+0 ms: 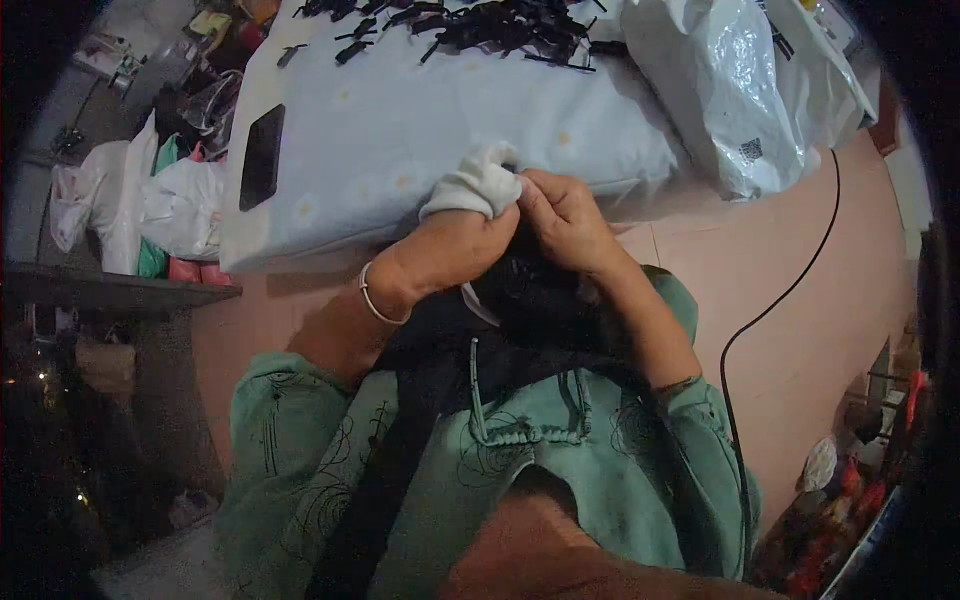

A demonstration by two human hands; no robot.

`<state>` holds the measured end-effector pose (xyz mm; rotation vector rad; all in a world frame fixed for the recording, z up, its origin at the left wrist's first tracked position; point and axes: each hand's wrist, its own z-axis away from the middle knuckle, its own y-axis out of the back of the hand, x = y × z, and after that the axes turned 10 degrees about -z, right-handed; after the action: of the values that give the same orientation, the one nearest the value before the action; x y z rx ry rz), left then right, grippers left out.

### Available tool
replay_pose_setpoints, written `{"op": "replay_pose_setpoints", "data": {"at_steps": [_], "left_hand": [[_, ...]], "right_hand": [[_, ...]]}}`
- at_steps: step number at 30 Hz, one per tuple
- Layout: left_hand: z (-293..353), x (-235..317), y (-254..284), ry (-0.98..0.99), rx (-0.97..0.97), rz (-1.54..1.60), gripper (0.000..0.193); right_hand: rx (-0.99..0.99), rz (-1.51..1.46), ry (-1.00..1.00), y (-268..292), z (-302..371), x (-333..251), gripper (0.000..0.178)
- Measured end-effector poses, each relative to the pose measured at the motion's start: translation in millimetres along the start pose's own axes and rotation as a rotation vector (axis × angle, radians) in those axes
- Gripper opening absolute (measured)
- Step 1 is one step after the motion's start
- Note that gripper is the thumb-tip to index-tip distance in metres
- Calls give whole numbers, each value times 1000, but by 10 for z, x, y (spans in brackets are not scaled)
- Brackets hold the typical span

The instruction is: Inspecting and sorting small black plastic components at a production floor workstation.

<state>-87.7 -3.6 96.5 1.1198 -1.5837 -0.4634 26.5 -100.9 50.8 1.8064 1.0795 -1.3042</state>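
Observation:
My left hand (470,240) is closed, with a white cloth (470,187) bunched around its fingers. Pressed against it, my right hand (572,225) pinches at the cloth's right side, thumb against bent fingers. A small dark bit shows at the top of the cloth, too little of it to name; whatever lies between the fingertips is hidden. Both hands are over the near edge of a padded, pale-covered surface (400,130). Farther back on it lies a heap of small black parts with thin stems (500,28), several of them scattered loose to the left.
A dark phone (262,158) lies on the surface's left side. At the right stands a large white plastic bag (730,90). Tied bags (185,210) sit on a dark shelf (120,292) at the left. A black cable (775,300) runs over the pinkish floor (800,240).

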Motion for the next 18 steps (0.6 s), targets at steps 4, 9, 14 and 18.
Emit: {"op": "replay_pose_setpoints", "data": {"at_steps": [4,9,14,18], "left_hand": [[46,2,39,-44,-85,-60,20],[-191,45,465,-213,-360,-275,31],[-1158,-345,554,-314,61,-587,34],[-2192,-424,269,-292,70,-854,43]], "right_hand": [[-44,-250,-115,-68,42,-17,27],[-329,47,-318,411,33,-259,32],[11,-8,-152,504,55,-213,29],[68,-61,-185,451,20,-134,27]]}}
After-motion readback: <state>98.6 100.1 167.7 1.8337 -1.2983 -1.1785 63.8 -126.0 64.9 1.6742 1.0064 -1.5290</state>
